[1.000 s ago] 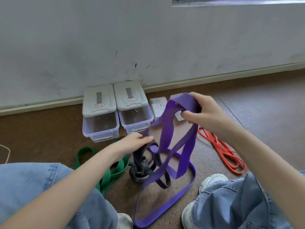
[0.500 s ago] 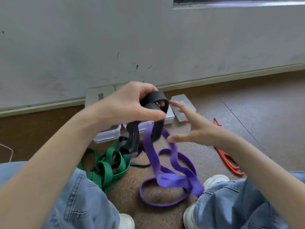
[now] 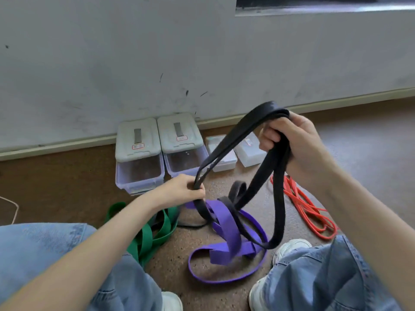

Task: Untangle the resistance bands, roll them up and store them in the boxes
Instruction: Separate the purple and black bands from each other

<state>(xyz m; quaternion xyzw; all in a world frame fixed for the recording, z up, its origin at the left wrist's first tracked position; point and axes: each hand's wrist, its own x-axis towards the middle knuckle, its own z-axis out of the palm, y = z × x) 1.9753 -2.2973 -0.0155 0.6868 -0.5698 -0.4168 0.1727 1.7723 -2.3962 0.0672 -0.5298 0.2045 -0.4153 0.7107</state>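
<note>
A black band [image 3: 265, 176] stretches between both hands. My right hand [image 3: 292, 140] grips its upper loop at chest height, and my left hand [image 3: 182, 191] pinches a lower strand just above the floor. Its lower loops hang into the purple band [image 3: 226, 232], which lies coiled on the floor between my feet. A green band [image 3: 155, 232] lies bunched by my left knee. An orange band [image 3: 303, 207] lies to the right. Two lidded clear boxes [image 3: 139, 153] [image 3: 182, 144] stand against the wall, with two smaller boxes [image 3: 222, 153] [image 3: 250, 153] beside them.
I sit on a brown floor [image 3: 56, 187] facing a grey wall [image 3: 157, 52] with a pale baseboard. My jeans-clad knees and white shoes [image 3: 289, 248] frame the bands. A thin cord [image 3: 11, 205] shows at the far left edge.
My right hand let go of the purple band, which dropped to the floor, and took the black band's top. My left hand lifted the black band, then slid down to a lower strand.
</note>
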